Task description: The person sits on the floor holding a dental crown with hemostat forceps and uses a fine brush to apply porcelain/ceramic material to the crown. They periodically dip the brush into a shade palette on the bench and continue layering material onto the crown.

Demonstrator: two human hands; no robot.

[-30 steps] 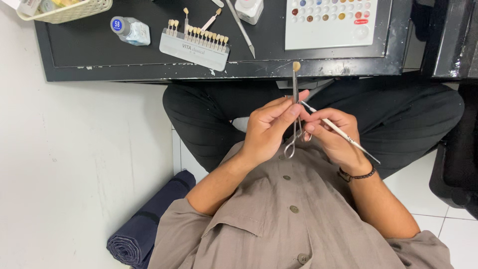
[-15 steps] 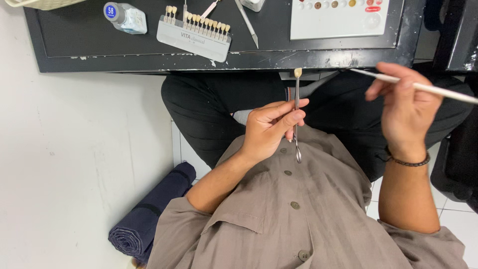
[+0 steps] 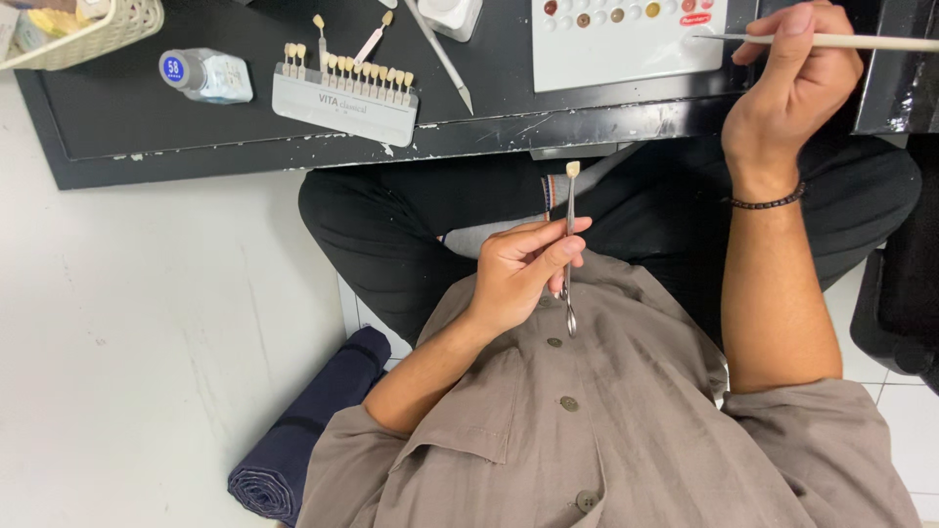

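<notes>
Left hand closes around a slim metal clamp, thumb and fingers pinching the shaft so that it stands roughly upright above the lap, with a small cream tooth piece gripped at its upper tip and the looped handles hanging down against the grey shirt. Right hand is closed on a thin brush, whose fine tip reaches over the white palette of small colour wells on the dark worktop. The tooth piece sits out over the person's knees, well apart from the bench, so if the clamp's bite slackens it would likely drop to the lap or floor, where so small a thing would be hard to find. With the gaze drawn to the palette, the clamp could tilt unnoticed. The brush may also pick up too much colour, or stray into a neighbouring well, since the wells lie close together. A shade guide with its row of tabs, a small bottle and a loose metal tool lie near enough that a careless sweep of the forearm could knock them.
</notes>
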